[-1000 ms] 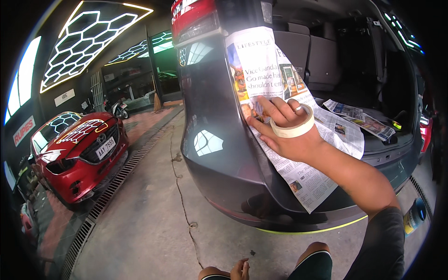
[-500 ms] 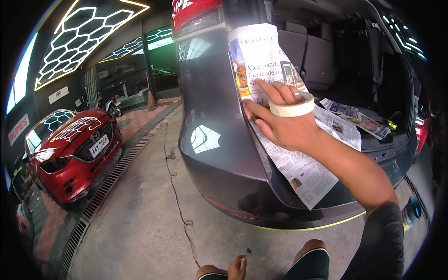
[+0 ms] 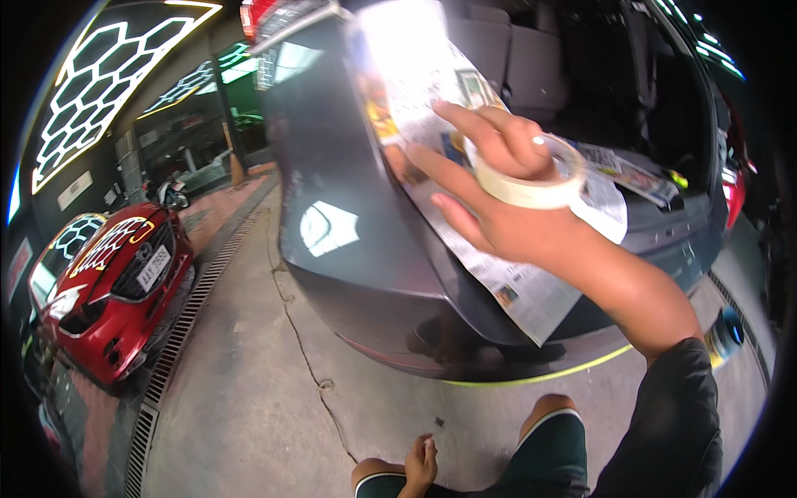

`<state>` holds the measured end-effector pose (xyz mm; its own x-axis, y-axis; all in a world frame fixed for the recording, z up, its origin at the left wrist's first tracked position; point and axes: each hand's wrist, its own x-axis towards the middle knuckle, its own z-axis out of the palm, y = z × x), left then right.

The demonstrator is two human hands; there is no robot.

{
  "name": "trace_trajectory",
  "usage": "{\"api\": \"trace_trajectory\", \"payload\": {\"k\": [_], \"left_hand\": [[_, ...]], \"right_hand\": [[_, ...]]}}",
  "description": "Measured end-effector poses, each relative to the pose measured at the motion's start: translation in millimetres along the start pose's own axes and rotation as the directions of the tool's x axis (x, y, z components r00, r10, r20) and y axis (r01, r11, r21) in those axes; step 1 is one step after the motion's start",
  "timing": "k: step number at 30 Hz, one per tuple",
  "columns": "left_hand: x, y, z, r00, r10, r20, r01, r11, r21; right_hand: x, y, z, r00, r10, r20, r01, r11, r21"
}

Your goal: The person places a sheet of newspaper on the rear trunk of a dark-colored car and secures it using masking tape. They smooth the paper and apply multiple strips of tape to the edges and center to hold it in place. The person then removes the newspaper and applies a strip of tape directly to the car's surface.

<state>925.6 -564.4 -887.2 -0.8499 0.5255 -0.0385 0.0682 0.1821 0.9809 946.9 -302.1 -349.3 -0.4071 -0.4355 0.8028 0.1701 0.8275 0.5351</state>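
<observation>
My right hand (image 3: 515, 195) is stretched out over newspaper sheets (image 3: 531, 299) that lie along the rear corner of a dark grey car (image 3: 357, 241). A roll of cream masking tape (image 3: 531, 192) is looped around its curled outer fingers, while the index finger and thumb stick out toward the paper's left edge. Whether the fingertips touch the paper I cannot tell. Low in the view, my left hand (image 3: 420, 466) is by my left knee, its fingers drawn together; anything in them is too small to make out.
Inside the car's open boot are grey seats (image 3: 535, 62) and more newspaper (image 3: 643, 187). A red car (image 3: 112, 286) is parked at left, beside a floor drain grate (image 3: 178, 332). At right, a blue container (image 3: 725, 336) stands on the concrete floor (image 3: 241, 390).
The view has shifted, so the cars appear further left and higher. My right hand looks larger and nearer, with the tape roll still on its fingers. My left hand stays by the knee.
</observation>
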Motion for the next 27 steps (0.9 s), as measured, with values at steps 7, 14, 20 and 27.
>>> {"api": "trace_trajectory", "payload": {"k": [7, 14, 20, 27], "left_hand": [[19.6, 161.8, -61.7, 0.731, 0.67, -0.132, -0.622, 0.733, 0.277], [71.4, 472.8, -97.5, -0.033, 0.992, 0.118, -0.872, -0.086, 0.481], [100.0, 543.6, -24.1, 0.116, 0.584, 0.803, -0.882, -0.312, 0.354], [133.0, 600.1, 8.7, 0.15, 0.579, 0.801, -0.683, -0.525, 0.508]], "right_hand": [[-161.0, -40.8, -111.7, 0.822, 0.253, 0.51, -0.412, 0.883, 0.224], [-217.7, 60.9, -110.2, 0.464, 0.805, 0.37, -0.809, 0.555, -0.193], [-219.4, 97.3, -89.6, 0.218, 0.858, 0.465, -0.932, 0.325, -0.162], [-238.6, 104.5, -82.1, 0.483, 0.818, 0.313, -0.847, 0.347, 0.402]]}}
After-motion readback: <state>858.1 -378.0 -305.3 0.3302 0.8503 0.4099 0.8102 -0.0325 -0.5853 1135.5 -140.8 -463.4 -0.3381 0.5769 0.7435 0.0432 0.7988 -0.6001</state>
